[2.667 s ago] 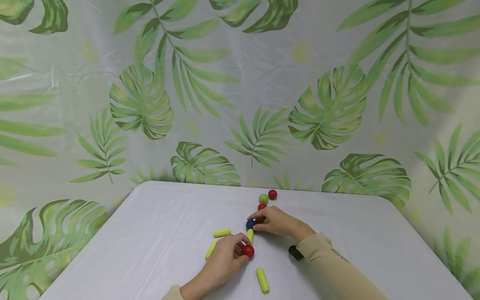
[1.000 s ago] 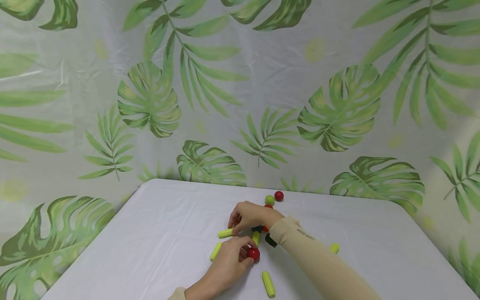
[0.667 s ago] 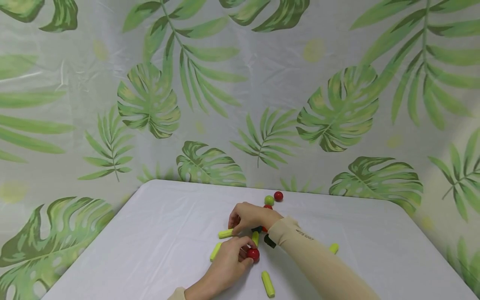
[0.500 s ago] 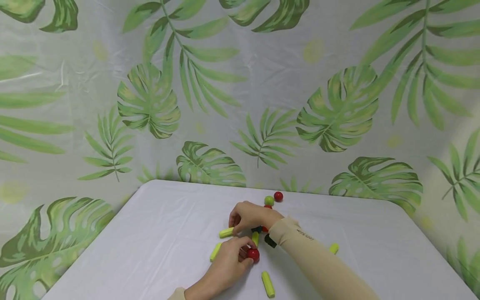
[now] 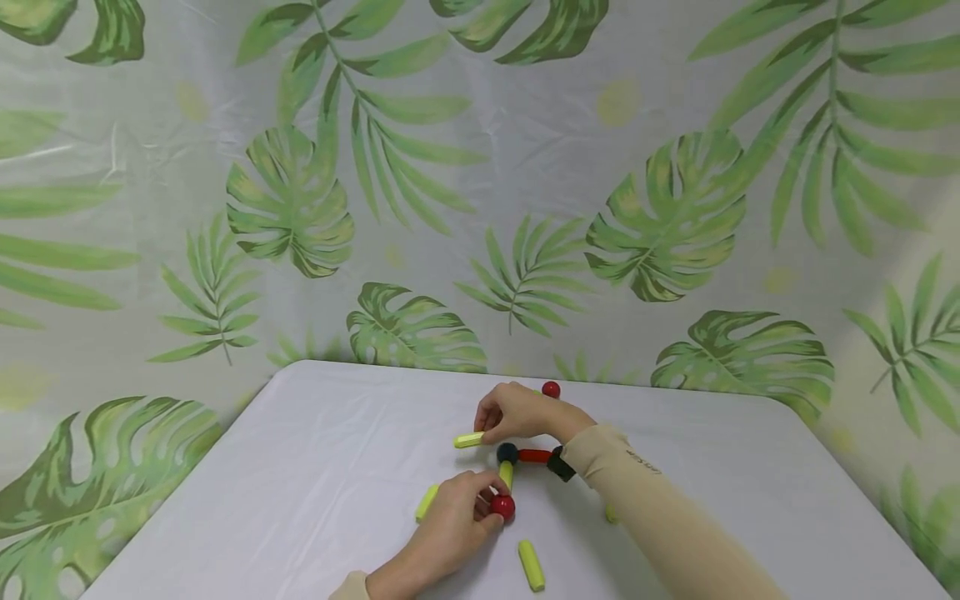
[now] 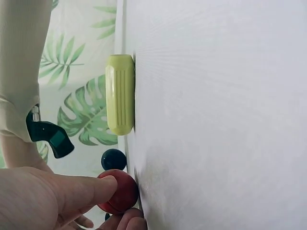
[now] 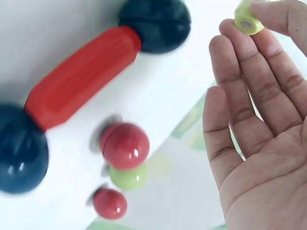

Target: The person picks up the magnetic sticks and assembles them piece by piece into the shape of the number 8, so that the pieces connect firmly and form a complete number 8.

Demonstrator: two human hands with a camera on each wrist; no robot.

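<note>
In the head view my left hand pinches a red ball between thumb and fingers, low on the white table. A yellow-green magnetic rod runs from that ball to a dark blue ball. From there a red rod extends right; the right wrist view shows another blue ball at its other end. My right hand holds a second yellow-green rod by one end, above and behind the blue ball. Its round grey end shows in the right wrist view.
Loose yellow-green rods lie left of my left hand, in front and by the right sleeve. Toward the back are a red ball, a green ball and another red ball. A leaf-patterned curtain hangs behind.
My right hand first left the blue ball for the yellow-green rod on the left, then lifted it and moved back and right. My left hand stays on the red ball.
</note>
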